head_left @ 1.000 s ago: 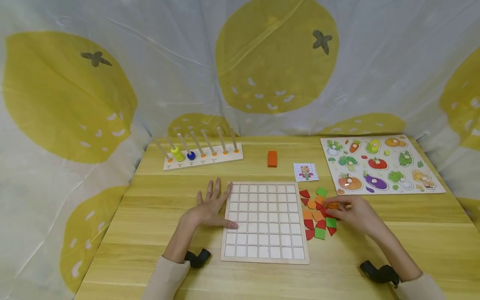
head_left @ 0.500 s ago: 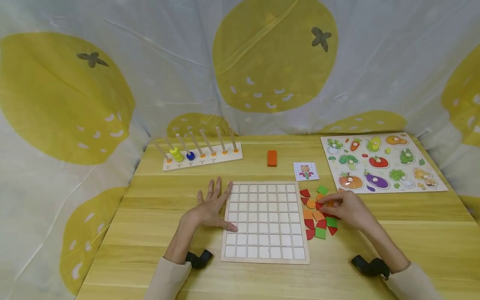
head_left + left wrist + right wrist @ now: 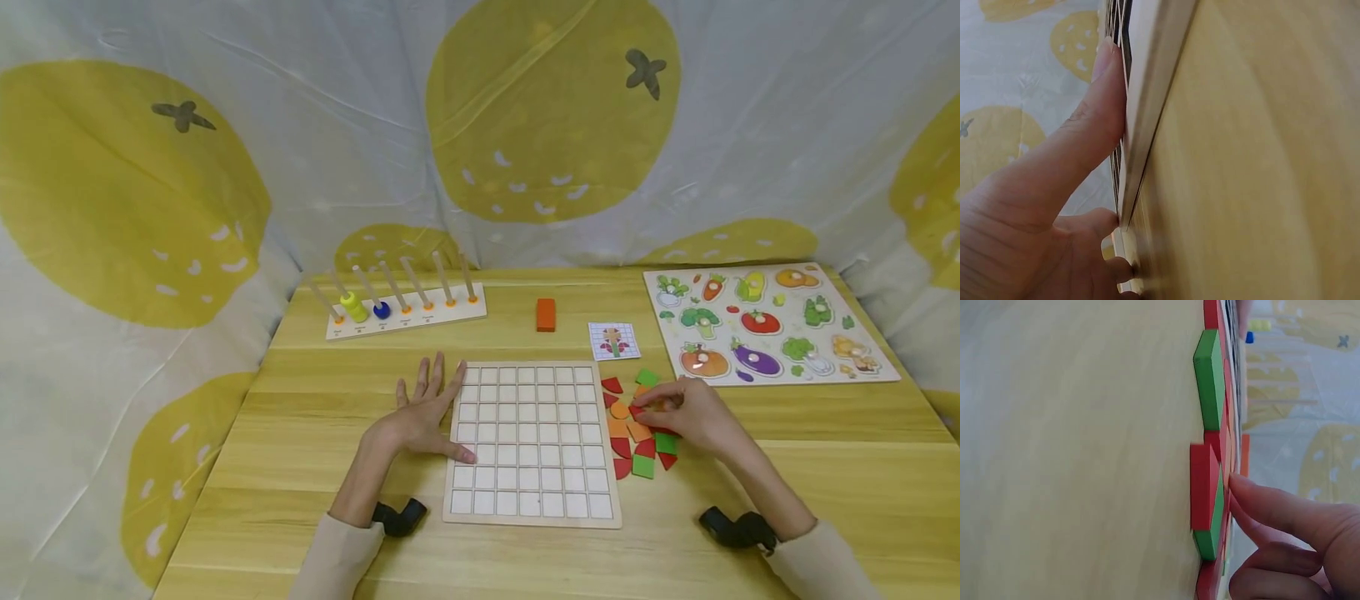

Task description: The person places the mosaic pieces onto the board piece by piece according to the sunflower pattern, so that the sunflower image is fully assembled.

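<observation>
Flat left hand point(image 3: 423, 417) against grid board point(image 3: 531, 442).

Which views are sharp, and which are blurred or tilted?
Head view: sharp, evenly lit, only soft shadows under the hands; grid board clear. Left wrist view: turned sideways, table blurred, thumb close. Right wrist view: also sideways, green tile fairly sharp, near table soft.

A white wooden peg rack point(image 3: 406, 318) stands far beyond the left grip. An orange rectangular block point(image 3: 545, 315) and colourful vegetable puzzle board point(image 3: 772, 327) lie beyond the right grip
</observation>
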`<state>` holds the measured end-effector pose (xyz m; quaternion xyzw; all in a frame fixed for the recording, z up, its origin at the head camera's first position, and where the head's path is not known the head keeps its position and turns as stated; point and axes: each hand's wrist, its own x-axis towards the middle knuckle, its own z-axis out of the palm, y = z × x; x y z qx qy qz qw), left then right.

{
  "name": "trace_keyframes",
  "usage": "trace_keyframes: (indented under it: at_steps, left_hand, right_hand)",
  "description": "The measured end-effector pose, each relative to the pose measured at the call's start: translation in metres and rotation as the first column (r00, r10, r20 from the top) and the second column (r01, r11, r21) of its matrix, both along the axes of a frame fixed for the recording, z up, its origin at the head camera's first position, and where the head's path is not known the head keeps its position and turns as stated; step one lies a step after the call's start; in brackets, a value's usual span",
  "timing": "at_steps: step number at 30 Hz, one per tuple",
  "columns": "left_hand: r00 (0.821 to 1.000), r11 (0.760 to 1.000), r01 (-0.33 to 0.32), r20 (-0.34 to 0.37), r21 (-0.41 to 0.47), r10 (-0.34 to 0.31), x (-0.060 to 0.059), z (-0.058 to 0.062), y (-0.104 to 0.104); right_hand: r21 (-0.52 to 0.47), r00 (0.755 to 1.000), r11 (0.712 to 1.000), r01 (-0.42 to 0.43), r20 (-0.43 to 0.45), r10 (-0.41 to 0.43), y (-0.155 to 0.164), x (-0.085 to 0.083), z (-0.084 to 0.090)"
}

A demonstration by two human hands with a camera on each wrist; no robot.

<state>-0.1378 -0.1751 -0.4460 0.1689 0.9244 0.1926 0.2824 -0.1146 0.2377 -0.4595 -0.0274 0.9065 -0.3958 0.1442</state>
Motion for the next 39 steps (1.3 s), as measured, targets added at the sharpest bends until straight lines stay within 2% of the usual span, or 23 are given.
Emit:
trace_keyframes:
  at_steps: [13,26,34,39]
  left_hand:
    - [1.0,1.0,-0.007,-0.01,-0.002,0.007,0.001,0.0,-0.001]
    - [1.0,1.0,-0.003,-0.013,-0.01,0.002,0.001,-0.001,-0.002]
    - [0.999,1.0,0.027,-0.027,0.003,-0.027,0.0,-0.001,-0.002]
    - [0.999,0.999,0.044,-0.025,0.005,-0.044,0.0,-0.003,-0.001]
  right_hand:
    - [-0.011,0.999,1.0,0.025,0.045,-0.024,-0.006,-0.006,0.001]
    - [-0.014,0.999,0.999,0.034,0.022,-0.034,-0.007,-0.007,0.0]
    - [-0.009,1.0,1.0,0.021,-0.004,-0.021,-0.01,-0.006,0.0]
    - [0.028,0.999,1.0,0.009,-0.038,-0.008,-0.012,-0.006,0.0]
